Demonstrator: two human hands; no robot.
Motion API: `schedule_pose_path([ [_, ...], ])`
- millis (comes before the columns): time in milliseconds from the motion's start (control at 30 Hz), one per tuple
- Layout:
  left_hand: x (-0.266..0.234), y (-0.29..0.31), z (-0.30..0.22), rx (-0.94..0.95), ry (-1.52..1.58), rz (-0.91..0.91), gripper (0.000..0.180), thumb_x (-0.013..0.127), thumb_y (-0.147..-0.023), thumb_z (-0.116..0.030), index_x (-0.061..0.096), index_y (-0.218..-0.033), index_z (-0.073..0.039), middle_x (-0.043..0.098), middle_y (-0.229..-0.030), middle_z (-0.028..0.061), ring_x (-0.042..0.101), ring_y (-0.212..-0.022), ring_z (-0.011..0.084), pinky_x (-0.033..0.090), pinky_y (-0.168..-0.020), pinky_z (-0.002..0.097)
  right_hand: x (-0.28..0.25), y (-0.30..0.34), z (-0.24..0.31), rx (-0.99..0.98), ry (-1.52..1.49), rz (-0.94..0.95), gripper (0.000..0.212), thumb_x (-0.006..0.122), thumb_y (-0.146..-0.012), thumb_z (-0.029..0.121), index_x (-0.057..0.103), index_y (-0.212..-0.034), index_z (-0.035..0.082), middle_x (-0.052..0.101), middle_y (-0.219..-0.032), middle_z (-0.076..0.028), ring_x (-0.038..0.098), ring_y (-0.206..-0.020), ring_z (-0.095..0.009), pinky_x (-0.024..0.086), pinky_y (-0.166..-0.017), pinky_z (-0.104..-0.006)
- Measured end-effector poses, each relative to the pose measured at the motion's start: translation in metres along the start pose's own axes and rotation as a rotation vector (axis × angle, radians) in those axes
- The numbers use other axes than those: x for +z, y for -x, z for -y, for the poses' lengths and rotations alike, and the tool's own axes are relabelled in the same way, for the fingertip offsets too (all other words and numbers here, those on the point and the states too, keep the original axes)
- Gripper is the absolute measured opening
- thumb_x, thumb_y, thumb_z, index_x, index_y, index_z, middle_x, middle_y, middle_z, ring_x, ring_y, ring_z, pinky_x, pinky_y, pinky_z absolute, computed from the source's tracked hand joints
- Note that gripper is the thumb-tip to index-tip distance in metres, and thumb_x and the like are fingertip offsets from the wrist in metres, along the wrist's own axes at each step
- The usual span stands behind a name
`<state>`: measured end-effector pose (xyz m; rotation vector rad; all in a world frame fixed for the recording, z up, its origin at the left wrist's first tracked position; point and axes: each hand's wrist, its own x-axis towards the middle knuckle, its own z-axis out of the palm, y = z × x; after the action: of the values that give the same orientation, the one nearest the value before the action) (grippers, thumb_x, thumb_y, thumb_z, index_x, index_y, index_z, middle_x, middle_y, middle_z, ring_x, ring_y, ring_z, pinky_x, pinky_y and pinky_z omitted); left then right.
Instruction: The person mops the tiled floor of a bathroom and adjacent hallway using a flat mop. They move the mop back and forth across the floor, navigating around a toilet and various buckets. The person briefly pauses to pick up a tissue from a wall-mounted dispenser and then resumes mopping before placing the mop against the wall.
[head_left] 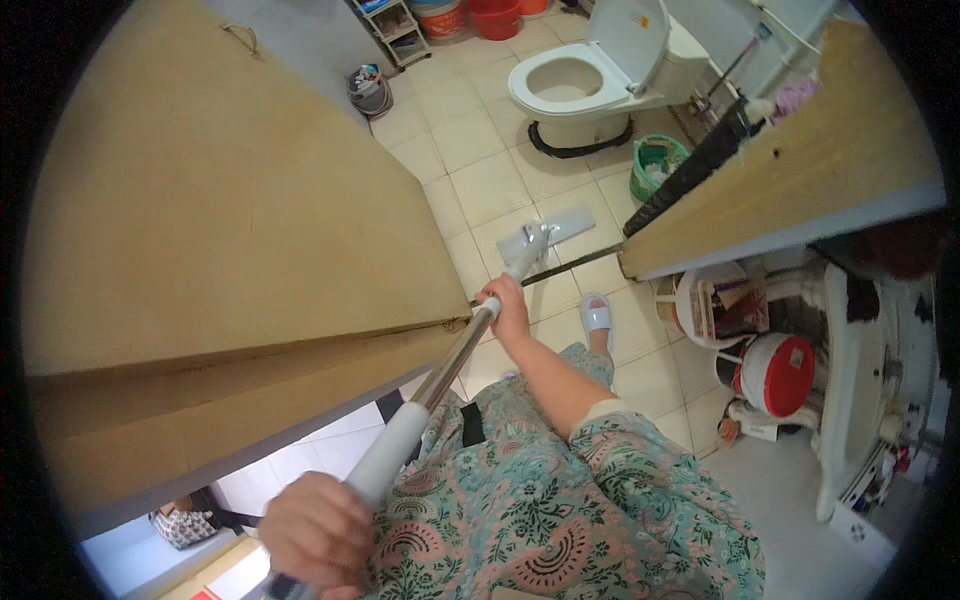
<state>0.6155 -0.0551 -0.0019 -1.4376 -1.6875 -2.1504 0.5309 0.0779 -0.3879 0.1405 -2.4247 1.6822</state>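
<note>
A flat mop slants across the middle of the view, its silver and light grey pole [452,362] running from lower left up to a pale flat head [570,226] on the tiles. That head lies just past the dark threshold strip. Around the thick grey grip at the pole's top end, my left hand [316,530] is closed, slightly blurred. My right hand [507,306] is wrapped round the pole further down, near the white collar, with the right arm stretched forward. The patterned green clothing I wear fills the lower middle, and one white slipper [596,318] shows beside the threshold.
A wooden door [230,220] stands close on the left, and a wooden door frame [790,180] on the right. Beyond are a toilet [580,85] with raised lid, a green bin [655,165] and a small grey bin [370,92]. A red-lidded bucket [778,373] sits by the basin.
</note>
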Motion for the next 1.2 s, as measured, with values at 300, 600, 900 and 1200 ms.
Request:
schedule_pose_path([
  [300, -0.003, -0.062, 0.045, -0.149, -0.245, -0.371, 0.023, 0.065, -0.069, -0.013, 0.050, -0.052, -0.008, 0.053, -0.048, 0.0020, 0.055, -0.045, 0.0185, 0.049, -0.067, 0.0361, -0.047, -0.131, -0.023, -0.044, 0.064, 0.306, 0.015, 0.065, -0.067, 0.006, 0.055, -0.077, 0.008, 0.055, -0.086, -0.008, 0.052, -0.084, -0.030, 0.043, -0.073, -0.0361],
  [600, 0.015, -0.172, 0.075, -0.158, -0.072, -0.127, 0.018, 0.068, -0.072, -0.014, 0.055, -0.061, -0.008, 0.057, -0.056, 0.0030, 0.058, -0.051, 0.0119, 0.051, -0.059, 0.0265, -0.168, -0.136, -0.008, 0.014, 0.087, 0.712, 0.009, 0.060, -0.069, 0.009, 0.055, -0.076, 0.010, 0.053, -0.079, -0.007, 0.053, -0.088, -0.027, 0.045, -0.069, -0.0390],
  [900, 0.042, -0.180, 0.108, -0.309, -0.387, -0.450, 0.022, 0.063, -0.074, -0.015, 0.048, -0.059, -0.012, 0.053, -0.052, 0.0012, 0.052, -0.045, 0.0104, 0.047, -0.049, 0.0236, -0.136, -0.179, -0.042, -0.032, 0.036, 0.726, 0.015, 0.067, -0.072, 0.021, 0.057, -0.073, 0.010, 0.055, -0.077, -0.008, 0.054, -0.083, -0.028, 0.043, -0.071, -0.0385],
  [1200, 0.124, -0.094, 0.079, -0.304, -0.550, -0.707, 0.015, 0.067, -0.070, -0.007, 0.053, -0.068, -0.010, 0.058, -0.065, 0.0007, 0.060, -0.063, 0.0140, 0.048, -0.072, 0.0361, -0.095, -0.169, -0.059, -0.386, 0.060, 0.716, 0.016, 0.069, -0.068, 0.013, 0.056, -0.069, 0.005, 0.058, -0.074, -0.008, 0.055, -0.076, -0.028, 0.043, -0.070, -0.0369],
])
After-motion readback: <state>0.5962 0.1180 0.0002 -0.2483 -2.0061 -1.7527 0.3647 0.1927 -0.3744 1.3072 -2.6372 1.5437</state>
